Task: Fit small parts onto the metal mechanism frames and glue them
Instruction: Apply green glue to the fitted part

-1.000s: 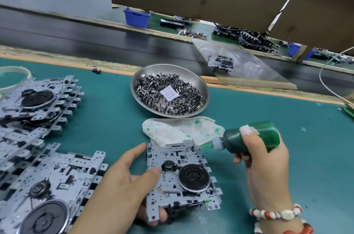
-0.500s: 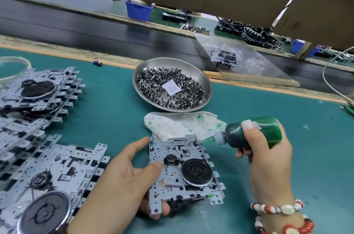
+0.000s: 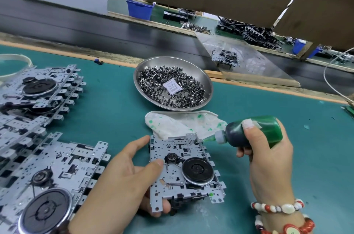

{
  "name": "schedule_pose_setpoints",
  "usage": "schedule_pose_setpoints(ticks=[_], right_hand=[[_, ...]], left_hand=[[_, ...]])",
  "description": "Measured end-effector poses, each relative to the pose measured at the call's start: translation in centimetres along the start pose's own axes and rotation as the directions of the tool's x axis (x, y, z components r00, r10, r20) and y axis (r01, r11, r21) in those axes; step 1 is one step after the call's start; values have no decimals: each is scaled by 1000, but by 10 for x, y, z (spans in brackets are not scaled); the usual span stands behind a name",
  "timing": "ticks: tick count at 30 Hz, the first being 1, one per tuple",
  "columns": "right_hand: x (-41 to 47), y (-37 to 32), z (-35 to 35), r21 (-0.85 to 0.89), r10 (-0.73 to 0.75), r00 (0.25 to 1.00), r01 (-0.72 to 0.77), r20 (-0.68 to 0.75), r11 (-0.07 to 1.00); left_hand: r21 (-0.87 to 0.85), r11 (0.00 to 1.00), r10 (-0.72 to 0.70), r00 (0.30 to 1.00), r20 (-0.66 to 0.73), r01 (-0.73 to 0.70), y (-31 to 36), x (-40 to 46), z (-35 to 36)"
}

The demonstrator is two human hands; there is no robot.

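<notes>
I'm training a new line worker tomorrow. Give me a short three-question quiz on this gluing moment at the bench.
1. True or false: the right hand holds the green glue bottle with its nozzle aimed at the far edge of the metal mechanism frame.
2. Which lies directly between the held frame and the steel dish of small parts? A) a blue bin B) a green-stained white cloth C) a roll of tape
3. Fill in: the left hand grips the frame with its ___ on top.

Key: 1 true; 2 B; 3 thumb.
</notes>
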State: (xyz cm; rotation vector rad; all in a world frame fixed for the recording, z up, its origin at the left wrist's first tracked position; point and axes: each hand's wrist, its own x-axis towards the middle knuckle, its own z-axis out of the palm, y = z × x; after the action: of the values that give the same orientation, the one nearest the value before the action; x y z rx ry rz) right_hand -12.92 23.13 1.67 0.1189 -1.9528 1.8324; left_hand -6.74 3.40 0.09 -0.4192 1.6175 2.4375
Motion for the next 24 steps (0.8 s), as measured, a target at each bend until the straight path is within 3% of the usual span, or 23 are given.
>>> schedule_pose_setpoints(ticks=[24], right_hand=[[1, -1, 0, 21, -4, 1000, 5, -15, 1000]], left_hand=[[-14, 1000, 13, 1000, -19, -13, 2, -2, 2]])
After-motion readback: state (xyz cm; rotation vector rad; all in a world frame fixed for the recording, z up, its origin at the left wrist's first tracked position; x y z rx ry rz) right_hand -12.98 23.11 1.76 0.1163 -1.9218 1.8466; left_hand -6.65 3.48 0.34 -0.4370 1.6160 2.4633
